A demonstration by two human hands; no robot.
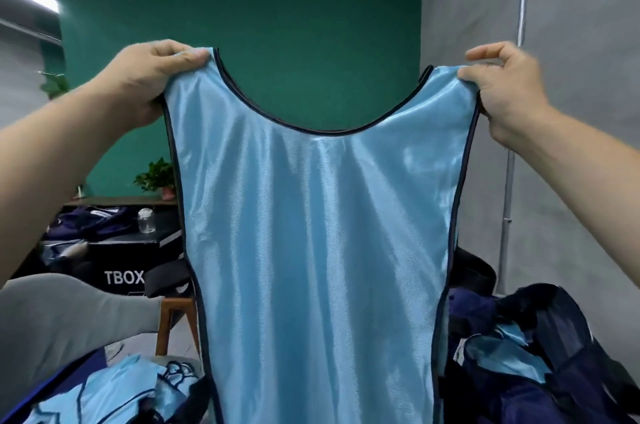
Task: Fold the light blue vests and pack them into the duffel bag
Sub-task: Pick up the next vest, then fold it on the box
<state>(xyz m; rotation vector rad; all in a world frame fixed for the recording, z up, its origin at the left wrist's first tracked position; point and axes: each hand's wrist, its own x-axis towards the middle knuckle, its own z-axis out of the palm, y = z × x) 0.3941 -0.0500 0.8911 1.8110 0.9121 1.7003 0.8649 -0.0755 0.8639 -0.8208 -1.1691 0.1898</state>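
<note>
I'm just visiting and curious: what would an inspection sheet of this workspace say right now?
Surface: mostly hidden under fabric; cannot judge.
Job's things: light blue vest held up unfolded; more vests heaped lower left; dark duffel bag lower right, light blue fabric showing in it.
Clutter: glass jar on black box marked TBOX.
Hands: left hand and right hand each pinch a shoulder strap.
Cables: nothing seen.
Surroundings: green wall, grey backdrop, potted plant.
</note>
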